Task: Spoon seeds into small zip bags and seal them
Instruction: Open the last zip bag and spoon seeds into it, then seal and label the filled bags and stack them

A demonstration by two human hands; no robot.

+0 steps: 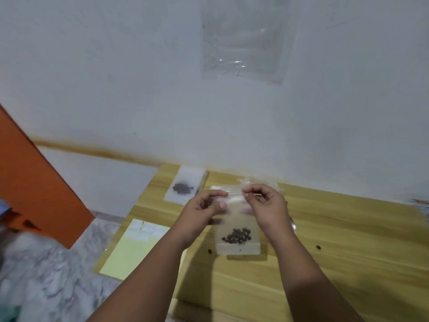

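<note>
I hold a small clear zip bag (236, 228) upright above the wooden table (336, 252). Dark seeds (238, 236) lie in its bottom. My left hand (202, 210) pinches the left end of the zip strip at the bag's top. My right hand (267, 205) pinches the strip just right of the middle. A second small bag (184, 187) with a dark clump of seeds lies flat at the table's back left. Part of a metal spoon (293, 225) shows behind my right wrist.
A yellow sheet with white labels (137, 247) lies at the table's left edge. Loose clear plastic (257, 181) sits against the white wall behind the bag. An orange panel (34, 182) and marbled floor (58, 275) are at the left. A clear bag (243, 38) hangs on the wall.
</note>
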